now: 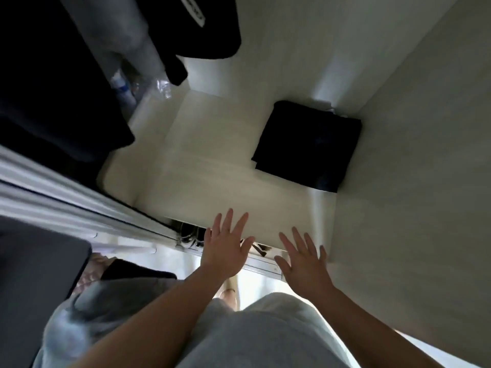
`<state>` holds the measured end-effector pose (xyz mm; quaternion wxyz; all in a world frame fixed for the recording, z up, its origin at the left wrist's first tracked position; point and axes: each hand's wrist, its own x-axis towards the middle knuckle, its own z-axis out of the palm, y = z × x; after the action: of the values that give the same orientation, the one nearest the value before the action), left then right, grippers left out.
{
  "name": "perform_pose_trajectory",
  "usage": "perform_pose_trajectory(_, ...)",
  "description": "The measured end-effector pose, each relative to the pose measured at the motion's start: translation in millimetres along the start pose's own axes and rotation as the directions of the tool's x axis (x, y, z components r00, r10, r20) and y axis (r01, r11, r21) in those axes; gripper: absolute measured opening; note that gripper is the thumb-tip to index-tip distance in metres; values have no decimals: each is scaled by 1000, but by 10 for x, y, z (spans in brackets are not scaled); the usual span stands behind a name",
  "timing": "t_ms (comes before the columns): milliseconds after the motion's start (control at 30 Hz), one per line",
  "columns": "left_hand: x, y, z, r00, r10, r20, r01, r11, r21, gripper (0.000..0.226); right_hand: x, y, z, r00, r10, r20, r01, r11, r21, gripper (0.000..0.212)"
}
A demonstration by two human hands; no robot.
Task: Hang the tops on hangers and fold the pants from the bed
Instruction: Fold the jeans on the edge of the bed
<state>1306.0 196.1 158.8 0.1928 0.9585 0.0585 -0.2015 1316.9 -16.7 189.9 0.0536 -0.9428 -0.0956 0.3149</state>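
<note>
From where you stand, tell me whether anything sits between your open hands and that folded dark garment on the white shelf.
Nothing visible does. The left hand and right hand hover open and empty at the shelf's front edge, and bare white shelf runs from them to the folded dark garment in the right back corner.

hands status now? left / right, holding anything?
Left hand: open, fingers spread, holding nothing.
Right hand: open, fingers spread, holding nothing.
The folded dark garment lies on the white shelf, clear of both hands.
</note>
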Motion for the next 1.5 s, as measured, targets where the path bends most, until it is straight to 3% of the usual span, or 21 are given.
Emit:
perform_pose_trajectory(133,-515,28,-9,997,-53,-59,53,999,-10,66,-334,29,27,994,-106,-9,106,994,-37,61)
perform_pose_trajectory(300,-1310,276,45,983,-114,-141,105,992,-72,66,-797,107,-96,974,-209,-84,220,965,146,59)
perform_pose_trajectory(467,-2101,374,271,953,-262,-155,216,940,-263,62,-1223,-85,-20,899,-400,-178,436,850,294,56)
perform_pose_trajectory(600,-2794,342,516,901,-414,-133,341,863,-374,59,-1599,-309,139,833,-540,-118,540,751,379,53)
perform_pose_trajectory(767,-3484,143,773,776,-614,-146,478,723,-499,58,-1973,-629,369,703,-709,50,625,650,433,51)
perform_pose_trajectory(933,-4044,-51,1036,600,-798,-61,551,467,-692,52,-2261,-1016,579,548,-813,197,697,574,429,52)
perform_pose_trajectory(1033,-4413,-149,1206,474,-881,-7,504,277,-818,46,-2436,-1271,721,476,-847,238,728,531,435,51)
perform_pose_trajectory(1167,-4991,-311,1385,249,-967,49,343,41,-938,42,-2707,-1581,958,416,-868,271,757,496,427,52)
perform_pose_trajectory(1300,-5459,-505,1430,77,-995,66,178,-52,-983,29,-2972,-1836,1173,399,-887,233,799,461,387,57)
perform_pose_trajectory(1400,-5665,-629,1345,68,-997,20,93,-14,-996,26,-3136,-2056,1268,450,-888,91,800,446,401,64)
perform_pose_trajectory(1500,-5742,-725,1241,180,-984,-11,60,22,-998,28,-3248,-2219,1280,532,-844,-73,795,468,386,67)
